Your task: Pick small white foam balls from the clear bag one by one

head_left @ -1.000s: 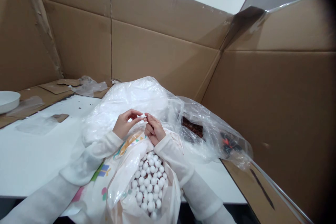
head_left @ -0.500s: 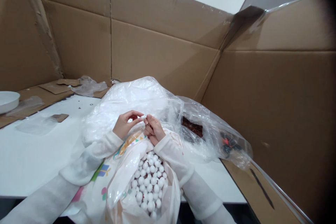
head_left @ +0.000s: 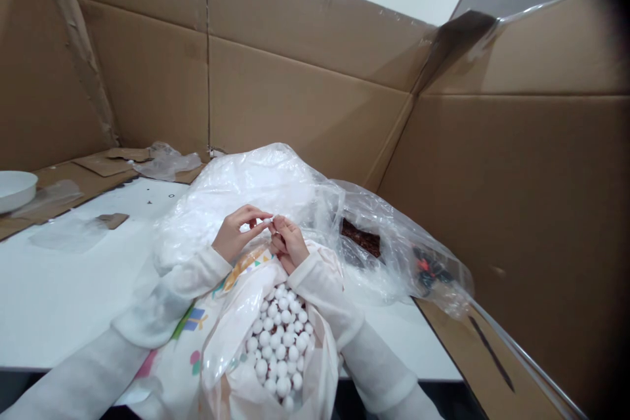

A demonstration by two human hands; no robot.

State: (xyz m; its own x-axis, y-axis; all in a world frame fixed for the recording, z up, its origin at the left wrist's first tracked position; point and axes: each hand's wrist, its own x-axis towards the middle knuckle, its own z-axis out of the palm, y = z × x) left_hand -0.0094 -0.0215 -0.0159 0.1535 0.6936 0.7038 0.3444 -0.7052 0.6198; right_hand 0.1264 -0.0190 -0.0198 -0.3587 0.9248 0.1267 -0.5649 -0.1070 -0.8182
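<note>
My left hand (head_left: 238, 233) pinches a small white ball (head_left: 267, 220) between thumb and fingertips. My right hand (head_left: 289, 244) meets it there, its fingers curled closed; what they grip at the ball's side is too small to make out. Below both hands, an opened plastic bag (head_left: 221, 348) with a colourful party print holds many small white balls (head_left: 281, 348), with reddish-brown bits showing between them. Just behind my hands bulges a large clear plastic bag (head_left: 246, 177) full of white contents.
Clear plastic (head_left: 408, 236) on the right covers a dark brown bundle (head_left: 361, 238) and a black-and-red item (head_left: 427, 269). A white bowl (head_left: 17, 190) stands far left, near cardboard scraps (head_left: 105, 163). Tall cardboard walls (head_left: 305, 79) enclose the white table (head_left: 63, 302).
Hardly anything differs. My fingertips have shifted slightly around the small white ball, and my left hand sits a touch closer to the right one. The bags have not moved.
</note>
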